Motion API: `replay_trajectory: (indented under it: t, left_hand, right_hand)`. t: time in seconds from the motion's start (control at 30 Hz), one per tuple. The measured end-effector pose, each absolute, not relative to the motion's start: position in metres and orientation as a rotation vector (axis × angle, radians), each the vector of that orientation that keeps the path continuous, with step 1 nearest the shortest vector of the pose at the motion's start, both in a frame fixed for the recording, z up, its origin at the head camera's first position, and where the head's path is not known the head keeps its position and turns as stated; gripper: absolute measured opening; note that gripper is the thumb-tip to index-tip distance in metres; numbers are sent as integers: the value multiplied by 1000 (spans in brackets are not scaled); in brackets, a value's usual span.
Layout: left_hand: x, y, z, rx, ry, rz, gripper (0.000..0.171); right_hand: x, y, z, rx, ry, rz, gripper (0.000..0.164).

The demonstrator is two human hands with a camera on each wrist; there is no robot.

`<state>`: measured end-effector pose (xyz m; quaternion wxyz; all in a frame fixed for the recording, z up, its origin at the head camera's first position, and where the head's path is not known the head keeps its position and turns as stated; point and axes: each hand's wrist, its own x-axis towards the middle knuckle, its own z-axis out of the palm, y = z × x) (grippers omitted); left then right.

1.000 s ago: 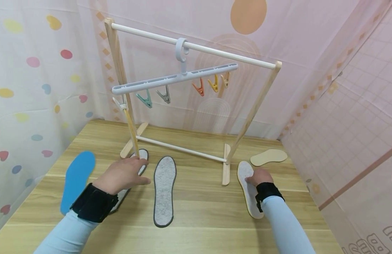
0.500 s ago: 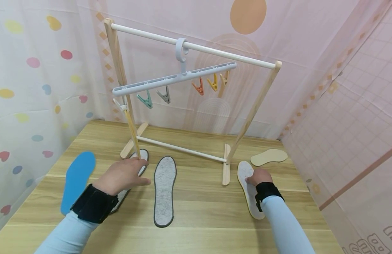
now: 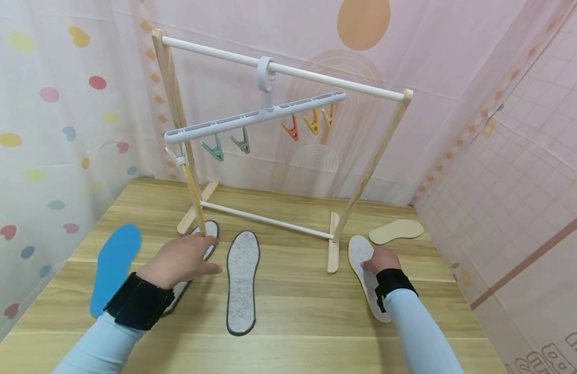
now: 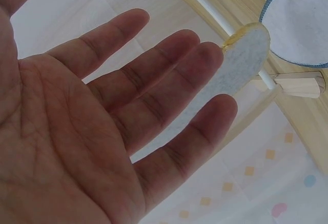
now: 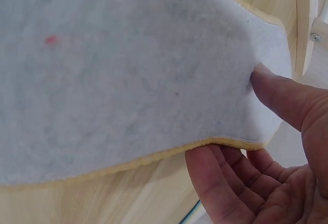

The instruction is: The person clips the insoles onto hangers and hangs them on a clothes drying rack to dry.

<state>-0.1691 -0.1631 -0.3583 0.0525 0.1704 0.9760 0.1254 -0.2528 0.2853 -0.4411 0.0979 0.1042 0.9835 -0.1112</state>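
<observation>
My right hand (image 3: pixel 382 259) pinches a pale grey felt insole (image 3: pixel 361 252) with a yellow edge. In the right wrist view the thumb presses its face and the curled fingers go behind the edge. My left hand (image 3: pixel 183 259) has its fingers extended, with nothing in the palm. Right by its fingertips hangs another yellow-edged insole (image 3: pixel 192 195), seen nearly edge-on, held by a white clip (image 3: pixel 180 157) on the pale blue hanger (image 3: pixel 237 118). Beneath the left hand lies a dark-edged grey insole (image 3: pixel 211 227), partly hidden by it.
A matching dark-edged insole (image 3: pixel 242 283) lies mid-table, a blue insole (image 3: pixel 113 267) at the left, a beige one (image 3: pixel 396 231) at the far right. The hanger hooks over the white bar of a wooden rack (image 3: pixel 372 158). Several coloured clips (image 3: pixel 292 128) dangle from it.
The hanger has swung slightly, its right end shifting a little to the left. Both hands stay nearly where they were, the right one still holding its insole.
</observation>
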Motion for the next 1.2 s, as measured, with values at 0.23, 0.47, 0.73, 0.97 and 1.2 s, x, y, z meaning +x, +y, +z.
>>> replay_trajectory:
  t: [0.23,0.47,0.73,0.97,1.2]
  left_hand:
    - [-169,-163,-359,522,2970,395,61]
    - [-169,-164,-358,518,2962,397,62]
    - [-169,-163,-359,511,2959,397,61]
    - [-169,-163,-358,520,2957,396,62]
    - [-169,-163,-358,521,2961,404,61]
  right_hand:
    - [-253,287,-441,245,2942,-304,43]
    - [-251,287,-440,239,2956,-287,40]
    - [-252,286,-442,239,2962,-314,39]
    - [-250,285,-444,214,2994,-328,34]
    - [-247,284,-444,204,3032,-352,33]
